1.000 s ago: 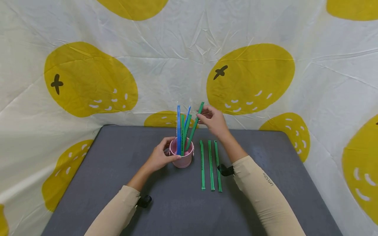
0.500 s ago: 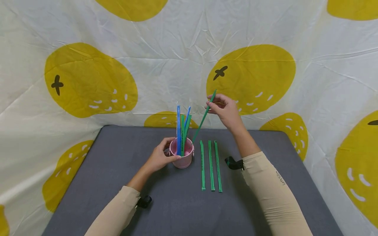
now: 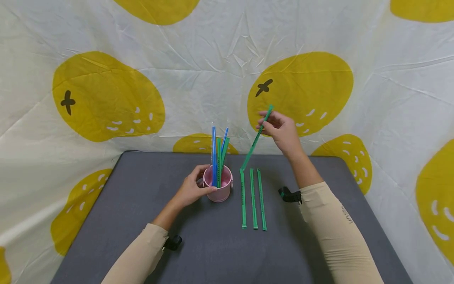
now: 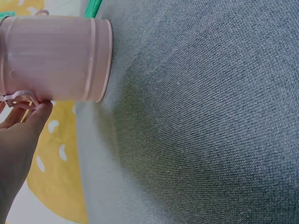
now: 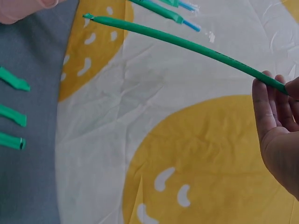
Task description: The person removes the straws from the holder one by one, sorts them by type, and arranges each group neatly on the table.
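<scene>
My left hand [image 3: 189,190] grips the side of a small pink bucket [image 3: 220,195], thumb at the near rim. Blue straws [image 3: 214,157] in clear wrappers and green wrapped straws [image 3: 219,161] stand upright inside it. Up to the right, my right hand [image 3: 285,134] pinches one green wrapped straw [image 5: 196,49] near its top end. That straw slants down to the left, outside the bucket, its lower end overlapping the top of a lying straw in the head view. In the left wrist view the bucket [image 4: 51,58] stands on the cloth with fingers by its handle joint.
Three green wrapped straws, the middle one [image 3: 253,199] among them, lie side by side on the dark grey table [image 3: 213,252], right of the bucket. A white curtain [image 3: 198,94] with yellow fruit shapes hangs behind the table's far edge.
My right hand has lifted the green straw out of the bucket and carried it up and to the right. The left hand and bucket have stayed put.
</scene>
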`<state>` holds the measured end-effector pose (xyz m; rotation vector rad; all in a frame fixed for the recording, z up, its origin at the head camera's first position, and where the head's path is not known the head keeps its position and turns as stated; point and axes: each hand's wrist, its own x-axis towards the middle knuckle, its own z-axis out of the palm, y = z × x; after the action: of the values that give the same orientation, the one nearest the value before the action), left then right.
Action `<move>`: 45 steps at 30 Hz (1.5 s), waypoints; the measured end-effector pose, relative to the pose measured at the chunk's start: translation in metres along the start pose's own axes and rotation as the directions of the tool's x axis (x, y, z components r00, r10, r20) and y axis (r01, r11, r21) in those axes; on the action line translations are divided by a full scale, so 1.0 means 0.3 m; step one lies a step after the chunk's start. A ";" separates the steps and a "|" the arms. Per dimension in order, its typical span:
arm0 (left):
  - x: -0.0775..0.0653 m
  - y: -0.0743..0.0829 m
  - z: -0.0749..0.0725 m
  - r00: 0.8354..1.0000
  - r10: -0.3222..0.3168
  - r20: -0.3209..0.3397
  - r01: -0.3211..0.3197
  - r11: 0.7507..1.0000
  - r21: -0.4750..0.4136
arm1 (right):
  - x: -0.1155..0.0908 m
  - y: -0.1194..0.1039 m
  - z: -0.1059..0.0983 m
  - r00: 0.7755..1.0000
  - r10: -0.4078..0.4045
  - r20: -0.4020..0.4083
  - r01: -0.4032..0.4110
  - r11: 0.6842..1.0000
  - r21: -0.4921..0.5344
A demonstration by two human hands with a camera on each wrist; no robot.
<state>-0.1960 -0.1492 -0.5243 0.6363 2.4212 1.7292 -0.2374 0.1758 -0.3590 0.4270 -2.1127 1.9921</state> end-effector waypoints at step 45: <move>0.002 -0.011 0.000 1.000 -0.005 -0.002 0.005 1.000 0.017 | -0.168 0.295 -0.199 0.975 0.222 -0.018 -0.214 0.914 -0.345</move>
<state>-0.1976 -0.1498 -0.5272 0.6299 2.4391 1.7100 -0.2237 0.2428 -0.4551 0.1560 -2.5563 1.6661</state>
